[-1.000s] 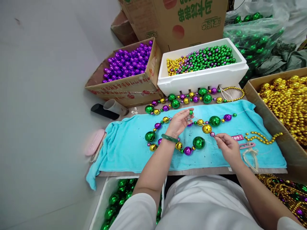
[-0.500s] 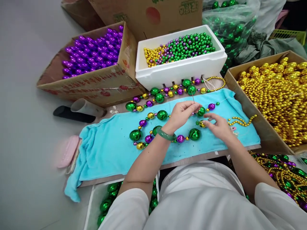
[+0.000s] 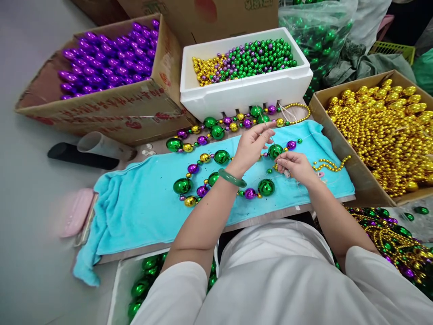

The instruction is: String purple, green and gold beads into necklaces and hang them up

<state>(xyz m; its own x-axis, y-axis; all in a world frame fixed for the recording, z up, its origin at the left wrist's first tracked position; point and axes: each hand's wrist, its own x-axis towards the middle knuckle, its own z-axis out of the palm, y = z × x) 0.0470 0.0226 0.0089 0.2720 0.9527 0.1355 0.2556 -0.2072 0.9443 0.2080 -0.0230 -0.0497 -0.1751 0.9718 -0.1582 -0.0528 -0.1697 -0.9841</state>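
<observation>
A half-strung necklace of green, gold and purple beads (image 3: pixel 221 157) lies in a loop on a turquoise towel (image 3: pixel 142 203). My left hand (image 3: pixel 252 144), with a green bangle at the wrist, pinches a thin needle or thread that points up above the towel. Just to its right, my right hand (image 3: pixel 294 164) is closed on the string by a gold bead, next to a large green bead (image 3: pixel 275 150). The two hands are almost touching.
Behind the towel lie a finished bead string (image 3: pixel 216 132), a white foam box of small mixed beads (image 3: pixel 243 92), a carton of purple beads (image 3: pixel 101 90) and, at right, a carton of gold beads (image 3: pixel 382 131). Green beads fill a box (image 3: pixel 142 284) by my knees.
My right hand has moved left from the loose thread end to the gold bead beside my left hand. The camera has shifted, so everything sits further left and higher.
</observation>
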